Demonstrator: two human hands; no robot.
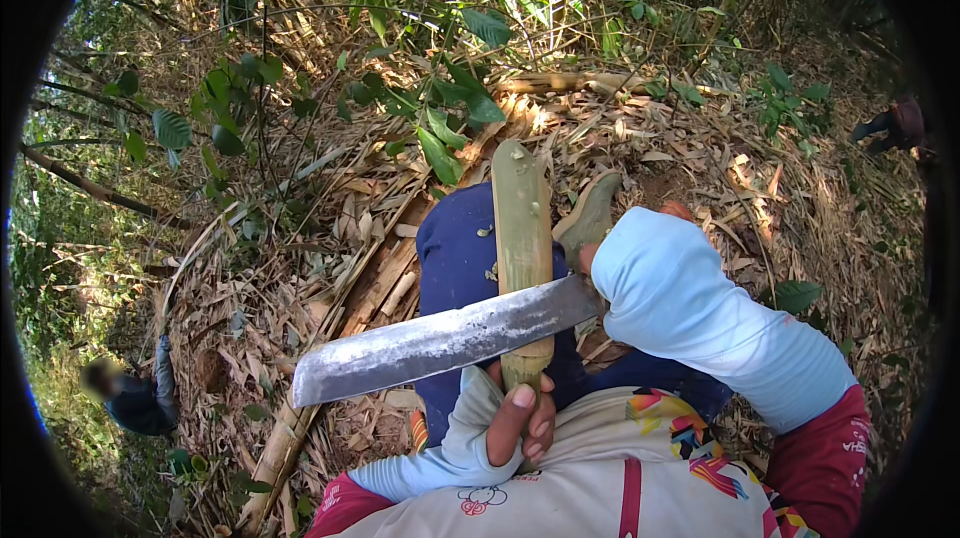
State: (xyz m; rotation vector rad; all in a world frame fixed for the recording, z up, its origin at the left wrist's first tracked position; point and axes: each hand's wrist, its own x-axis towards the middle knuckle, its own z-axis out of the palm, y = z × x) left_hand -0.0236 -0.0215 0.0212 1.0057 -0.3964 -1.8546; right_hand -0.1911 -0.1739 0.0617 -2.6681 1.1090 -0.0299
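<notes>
My left hand (520, 425) grips the near end of a short green bamboo piece (522, 223) that points away from me over my blue-trousered knee (455, 258). A large steel knife blade (440, 340) lies across the bamboo, its tip pointing left. My right hand (588, 256) holds the knife's handle; most of that hand is hidden behind my light blue sleeve (690, 308). The blade's edge rests against the bamboo just above my left thumb.
Dry bamboo leaves and split bamboo strips (370, 283) cover the sloping ground. Green-leaved shrubs (450, 118) grow ahead. Another person (135, 393) crouches at the lower left, and part of someone else (895, 123) shows at the right edge.
</notes>
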